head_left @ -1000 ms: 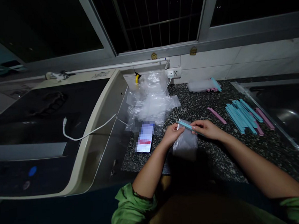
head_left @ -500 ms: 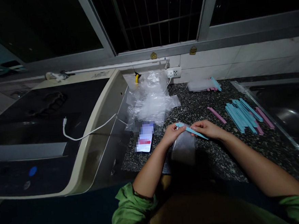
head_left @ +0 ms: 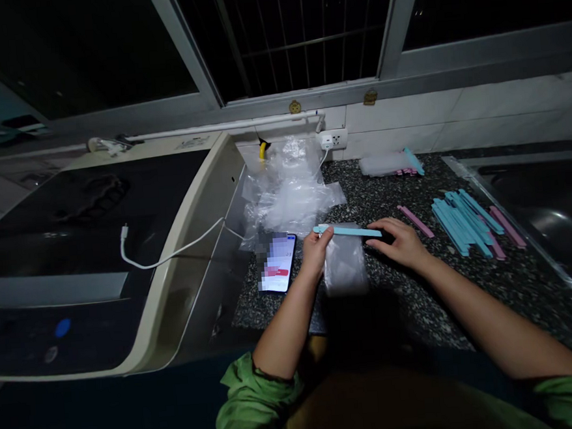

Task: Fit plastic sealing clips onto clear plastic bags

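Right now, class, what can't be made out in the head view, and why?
All in the head view:
Phone: partly masked by pixel blocks.
Blue sealing clip: a stretch lies under the thumb of the left hand.
Sink: right side cut off by the picture's edge.
Washing machine label: wording too small and blurred.

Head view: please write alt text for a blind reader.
A left hand holds a blue strip across a clear plastic bag; the right hand, open, is at the strip's other end. A lit phone and more strips lie on the counter.
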Available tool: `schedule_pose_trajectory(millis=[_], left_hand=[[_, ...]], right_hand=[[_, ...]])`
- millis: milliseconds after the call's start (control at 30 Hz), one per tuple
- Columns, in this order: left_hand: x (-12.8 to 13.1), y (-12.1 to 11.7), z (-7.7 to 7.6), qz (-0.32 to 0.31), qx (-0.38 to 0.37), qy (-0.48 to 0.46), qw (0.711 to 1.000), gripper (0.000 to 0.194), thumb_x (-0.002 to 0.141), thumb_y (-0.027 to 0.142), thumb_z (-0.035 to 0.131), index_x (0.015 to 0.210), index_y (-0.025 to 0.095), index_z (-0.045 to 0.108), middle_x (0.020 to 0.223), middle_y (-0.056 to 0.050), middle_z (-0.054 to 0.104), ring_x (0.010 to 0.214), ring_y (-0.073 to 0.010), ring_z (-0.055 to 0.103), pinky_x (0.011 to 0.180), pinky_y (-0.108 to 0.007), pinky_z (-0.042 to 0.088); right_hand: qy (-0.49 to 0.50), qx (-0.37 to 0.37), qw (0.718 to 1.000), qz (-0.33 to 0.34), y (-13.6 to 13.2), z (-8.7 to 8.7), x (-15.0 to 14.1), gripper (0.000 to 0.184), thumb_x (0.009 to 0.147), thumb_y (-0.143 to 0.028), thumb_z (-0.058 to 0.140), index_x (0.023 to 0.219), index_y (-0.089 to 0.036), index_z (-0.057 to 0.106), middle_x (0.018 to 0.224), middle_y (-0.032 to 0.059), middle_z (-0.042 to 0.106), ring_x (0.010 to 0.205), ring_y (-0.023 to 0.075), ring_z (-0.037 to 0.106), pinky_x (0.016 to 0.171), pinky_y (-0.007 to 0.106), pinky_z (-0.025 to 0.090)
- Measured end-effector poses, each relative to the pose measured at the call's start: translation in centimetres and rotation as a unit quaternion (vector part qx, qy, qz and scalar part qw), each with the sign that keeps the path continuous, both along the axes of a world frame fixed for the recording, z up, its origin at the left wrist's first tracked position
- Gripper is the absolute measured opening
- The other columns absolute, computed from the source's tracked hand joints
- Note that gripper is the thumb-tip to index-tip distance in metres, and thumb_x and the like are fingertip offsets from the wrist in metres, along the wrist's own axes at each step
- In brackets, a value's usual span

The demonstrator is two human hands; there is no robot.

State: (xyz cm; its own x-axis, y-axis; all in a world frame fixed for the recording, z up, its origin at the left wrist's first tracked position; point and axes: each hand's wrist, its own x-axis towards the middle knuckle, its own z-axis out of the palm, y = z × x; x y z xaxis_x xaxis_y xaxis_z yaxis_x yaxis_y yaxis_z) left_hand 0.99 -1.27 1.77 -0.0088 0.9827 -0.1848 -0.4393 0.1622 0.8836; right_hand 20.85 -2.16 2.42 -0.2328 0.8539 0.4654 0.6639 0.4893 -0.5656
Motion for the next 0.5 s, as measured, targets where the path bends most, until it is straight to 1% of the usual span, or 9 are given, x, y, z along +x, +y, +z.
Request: schedule_pose_trajectory(millis=[67,167,267,367,433,500], left_hand=[[-0.05,-0.03,0.18,0.003,-0.004,-0.008,1.0,0.039,0.049,0.045,0.077,0.063,0.015,0.057,0.056,0.003,0.056,0.055,-0.0114,0.049,0.061,-0.025,0.037],[0.01,-0.09,0.25,-0.011,-0.016,-0.019,1.0,0.042,0.046,0.046,0.078,0.063,0.015,0.057,0.055,0.002,0.057,0.053,-0.0112,0.049,0.059,-0.026,0.037],[0.13,-0.13,0.1,-0.024,-0.025,-0.014,0.999,0.043,0.045,0.048,0.078,0.062,0.014,0.056,0.054,0.002,0.056,0.05,-0.011,0.049,0.057,-0.025,0.037],[0.14,-0.07,-0.22,-0.046,-0.023,0.0,0.999,0.043,0.047,0.049,0.077,0.063,0.014,0.058,0.054,0.002,0.057,0.051,-0.011,0.049,0.056,-0.025,0.037],[0.07,0.02,-0.46,-0.062,-0.012,0.009,0.998,0.041,0.047,0.046,0.078,0.064,0.014,0.058,0.055,0.002,0.058,0.052,-0.0108,0.049,0.057,-0.024,0.037],[-0.06,0.15,-0.62,-0.067,0.004,0.017,0.998,0.038,0.045,0.039,0.079,0.065,0.014,0.059,0.058,0.002,0.06,0.054,-0.0103,0.05,0.059,-0.024,0.038]], right_hand=[[-0.012,0.025,1.0,-0.003,0.03,-0.05,0.03,0.028,0.076,-0.043,0.06,0.093,-0.022,0.064,0.095,0.0085,0.068,0.091,0.0238,0.061,0.084,0.041,0.047],[-0.026,0.055,0.998,0.001,0.06,-0.1,0.02,0.026,0.078,-0.042,0.058,0.092,-0.021,0.064,0.092,0.0091,0.069,0.089,0.0233,0.062,0.082,0.04,0.047],[-0.042,0.064,0.997,0.002,0.02,-0.03,-0.03,0.022,0.081,-0.04,0.055,0.086,-0.021,0.065,0.086,0.0085,0.069,0.083,0.0221,0.062,0.078,0.039,0.048],[-0.056,0.063,0.996,-0.004,-0.06,0.11,-0.01,0.022,0.083,-0.039,0.052,0.083,-0.022,0.065,0.083,0.0084,0.069,0.08,0.0215,0.062,0.076,0.037,0.048],[-0.058,0.068,0.996,-0.009,-0.09,0.18,0.07,0.022,0.083,-0.038,0.052,0.084,-0.021,0.066,0.083,0.0087,0.069,0.081,0.0215,0.062,0.076,0.036,0.047],[-0.059,0.077,0.995,-0.013,-0.06,0.17,0.2,0.022,0.083,-0.038,0.052,0.085,-0.02,0.066,0.084,0.009,0.069,0.082,0.0214,0.062,0.076,0.036,0.048]])
